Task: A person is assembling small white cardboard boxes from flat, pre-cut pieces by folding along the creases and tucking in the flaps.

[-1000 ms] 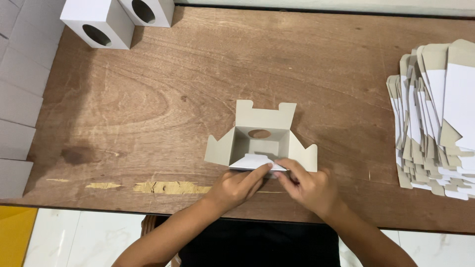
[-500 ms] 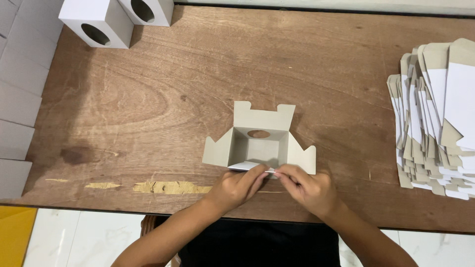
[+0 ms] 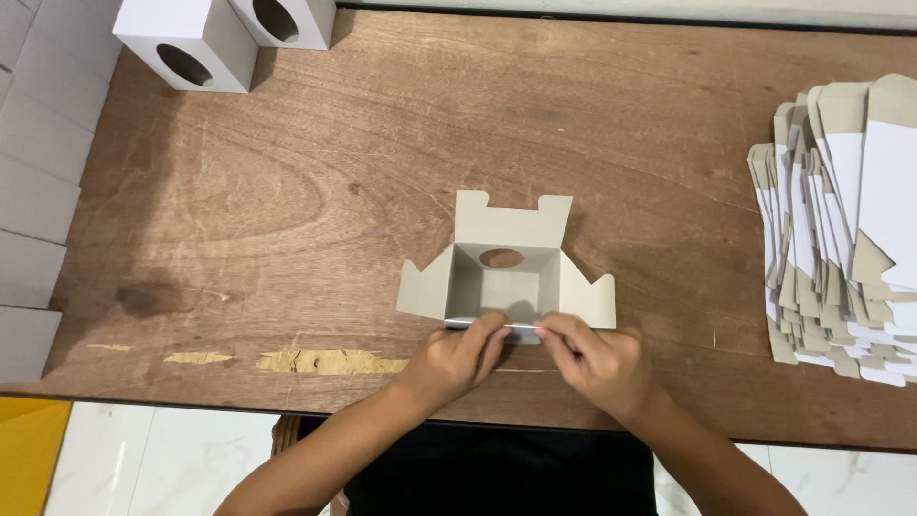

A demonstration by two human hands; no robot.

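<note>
Head view. A half-folded grey box (image 3: 504, 277) lay open side up near the middle of a wooden table (image 3: 382, 191), a little toward the near edge. Its back flap stood away from the person, two side flaps splayed left and right, and an oval hole showed in the far wall. The box's near edge ran left to right, directly ahead of both hands.

The left hand (image 3: 457, 358) rested on the near edge left of centre, fingers curled over the front flap and pinching it. The right hand (image 3: 597, 361) met the same edge right of centre, thumb and forefinger closed on the flap's thin rim. The two hands nearly touched at the middle of that edge; neither was clearly nearer the box, both being in contact with it. The flap lay along the edge, between the fingertips and the box's hollow, so the box body stood just beyond the grip, away from the person.

At the far left corner stood two finished white boxes (image 3: 224, 33), each with an oval opening, well apart from the hands. A fanned stack of flat blanks (image 3: 841, 229) lay at the right edge, nearer the right hand. White sheets (image 3: 33, 191) overlapped along the left side. A pale scuffed strip (image 3: 320, 361) marked the wood just left of the left hand.
</note>
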